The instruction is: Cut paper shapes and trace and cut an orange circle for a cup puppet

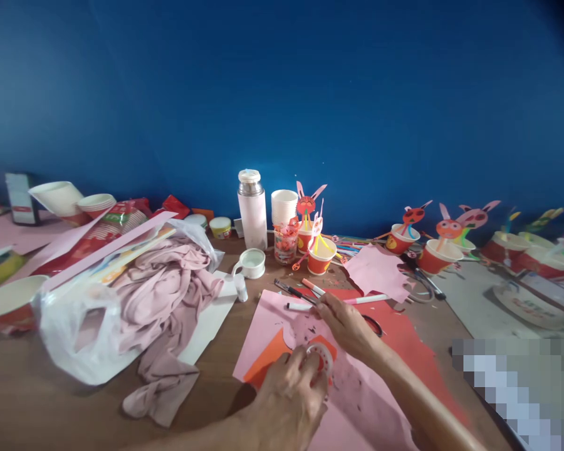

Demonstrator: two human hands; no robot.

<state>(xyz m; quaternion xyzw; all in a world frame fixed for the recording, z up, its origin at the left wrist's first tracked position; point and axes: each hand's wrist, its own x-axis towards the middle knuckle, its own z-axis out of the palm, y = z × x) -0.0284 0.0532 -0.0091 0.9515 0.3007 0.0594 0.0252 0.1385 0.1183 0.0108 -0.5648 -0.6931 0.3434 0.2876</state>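
My left hand [286, 391] is closed on a roll of clear tape [320, 357], which rests on pink paper [357, 401] over an orange sheet [267, 363]. My right hand [350, 326] reaches forward over the paper, fingers curled; its fingertips touch a black pen [294, 291] beside a white marker [298, 306] and a pink marker [366, 299]. Whether it grips the pen is unclear. Red paper [404, 338] lies under my right forearm.
A white flask [252, 210], stacked paper cups [283, 207] and cup crafts [320, 255] stand along the blue wall. A plastic bag with pink cloth [164, 294] lies to the left. More cup crafts [437, 254] and scissors [420, 275] are on the right.
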